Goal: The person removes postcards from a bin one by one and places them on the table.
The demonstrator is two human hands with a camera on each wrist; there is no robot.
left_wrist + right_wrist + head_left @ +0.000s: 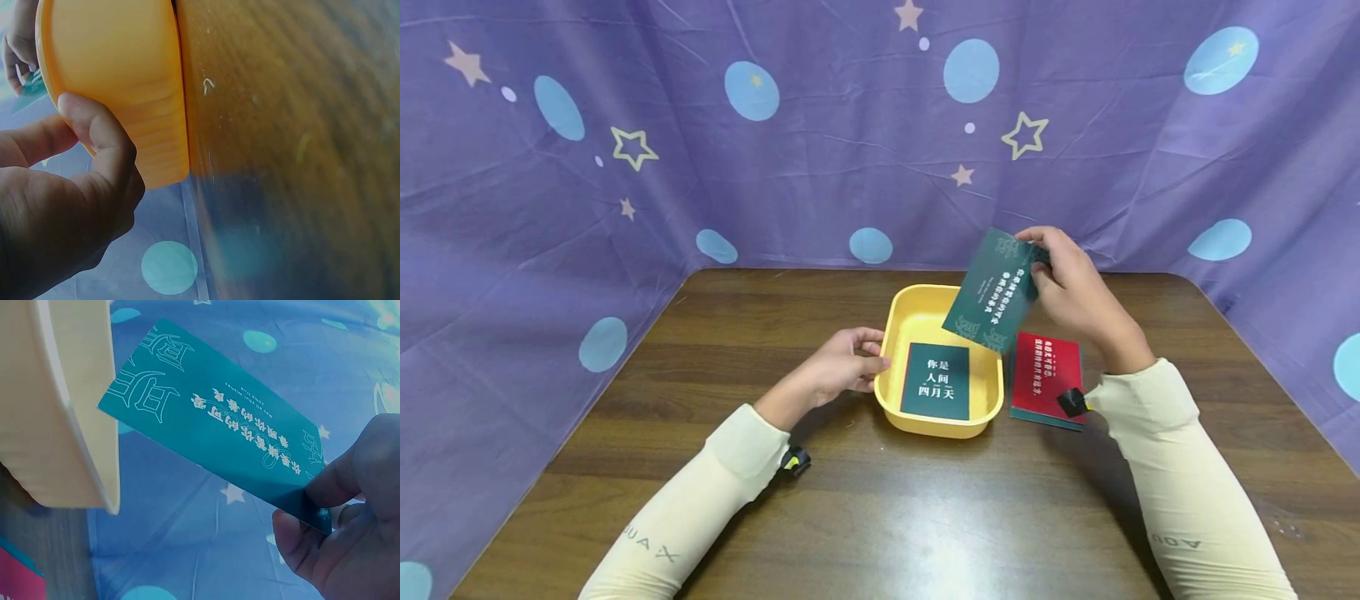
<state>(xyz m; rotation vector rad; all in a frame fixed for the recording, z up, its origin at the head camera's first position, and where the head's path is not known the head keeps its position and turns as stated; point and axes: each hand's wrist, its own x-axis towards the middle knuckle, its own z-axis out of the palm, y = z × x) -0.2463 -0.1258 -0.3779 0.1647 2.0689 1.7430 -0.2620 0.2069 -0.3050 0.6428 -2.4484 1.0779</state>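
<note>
My right hand (1075, 287) pinches a green card (992, 287) with white lettering by one end, tilted above the right far corner of a yellow tray (937, 427). In the right wrist view, thumb and fingers grip the edge of that green card (219, 431). With thumb and fingers, my left hand (838, 367) pinches the tray's left rim, also visible in the left wrist view, where the hand (75, 181) holds the tray wall (125, 94). Inside the tray lies another green card (936, 382) with large white characters, a red edge showing beneath its left side.
Right of the tray, a stack of cards (1048, 379) with a red one on top lies on the brown wooden table (917, 508). A purple curtain (820, 150) with stars and blue spots hangs behind the table.
</note>
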